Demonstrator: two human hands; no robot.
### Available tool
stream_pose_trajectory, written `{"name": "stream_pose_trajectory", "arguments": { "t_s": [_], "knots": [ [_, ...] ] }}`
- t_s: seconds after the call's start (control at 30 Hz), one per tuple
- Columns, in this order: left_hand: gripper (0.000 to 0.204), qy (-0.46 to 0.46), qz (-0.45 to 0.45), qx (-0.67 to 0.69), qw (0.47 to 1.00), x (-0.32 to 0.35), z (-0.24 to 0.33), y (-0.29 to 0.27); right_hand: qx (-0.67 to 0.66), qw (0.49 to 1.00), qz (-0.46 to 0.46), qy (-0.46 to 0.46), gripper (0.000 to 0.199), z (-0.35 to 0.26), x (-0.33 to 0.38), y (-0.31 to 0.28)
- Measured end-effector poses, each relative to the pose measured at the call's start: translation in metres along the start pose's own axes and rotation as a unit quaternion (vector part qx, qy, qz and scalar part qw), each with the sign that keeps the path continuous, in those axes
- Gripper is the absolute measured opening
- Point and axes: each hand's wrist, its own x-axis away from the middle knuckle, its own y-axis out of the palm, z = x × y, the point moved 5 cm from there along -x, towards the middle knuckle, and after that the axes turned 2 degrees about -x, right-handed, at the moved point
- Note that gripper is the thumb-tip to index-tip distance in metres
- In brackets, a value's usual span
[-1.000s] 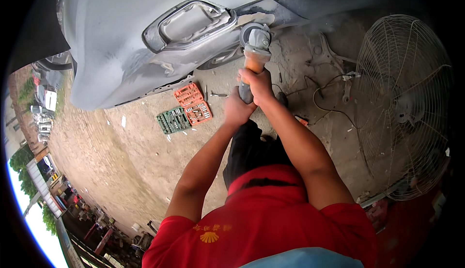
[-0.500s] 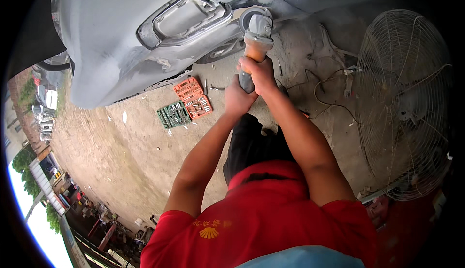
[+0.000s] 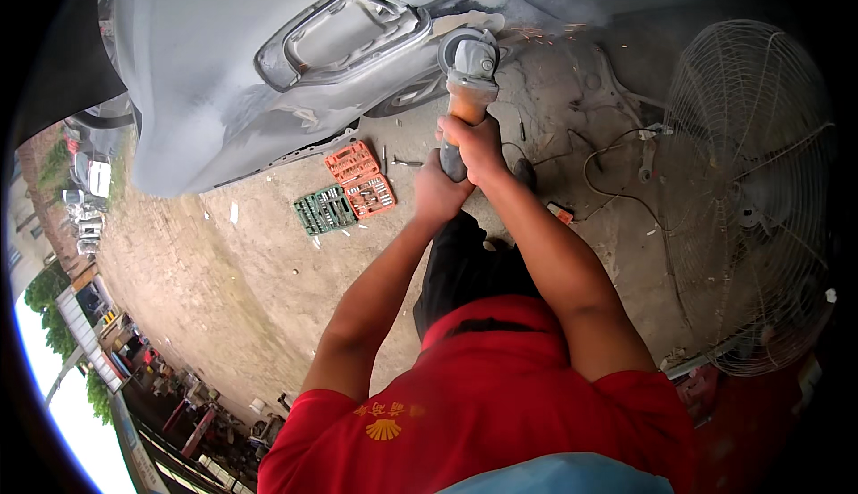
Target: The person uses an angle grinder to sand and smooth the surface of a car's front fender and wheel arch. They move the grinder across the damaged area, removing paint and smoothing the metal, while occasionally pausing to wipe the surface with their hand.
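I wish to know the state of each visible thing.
Angle grinder: apparently running, sparks flying
Left hand: closed around its rear
Right hand: closed around it, farther forward
Orange tool case: open
Green tool tray: uncovered
Fan: running or not, unclear
Car panel: patchy grey

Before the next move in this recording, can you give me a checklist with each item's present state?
1. Left hand grips the grinder: ok, around its rear end.
2. Right hand grips it: ok, around the orange section.
3. Both hands behind the disc: ok.
4. Hands gloved: not ok, both bare.
5. Sparks away from the hands: ok, right of the disc.
6. Disc's exact contact with the car panel: cannot tell.
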Motion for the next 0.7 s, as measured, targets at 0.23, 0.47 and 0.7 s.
{"name": "stream_pose_trajectory", "arguments": {
  "t_s": [0.23,0.47,0.7],
  "knots": [
    [0.070,0.007,-0.005,0.026,1.000,-0.005,0.007,-0.005,0.014,1.000,0.008,-0.021,0.020,-0.013,-0.001,0.007],
    [0.068,0.034,0.013,0.075,0.997,-0.011,0.006,-0.002,0.046,0.998,-0.008,-0.051,0.020,-0.015,-0.008,0.008],
    [0.070,0.018,-0.028,0.084,0.996,0.003,-0.005,0.003,0.140,0.987,0.059,-0.047,0.022,-0.005,0.000,0.002]
  ]
}}
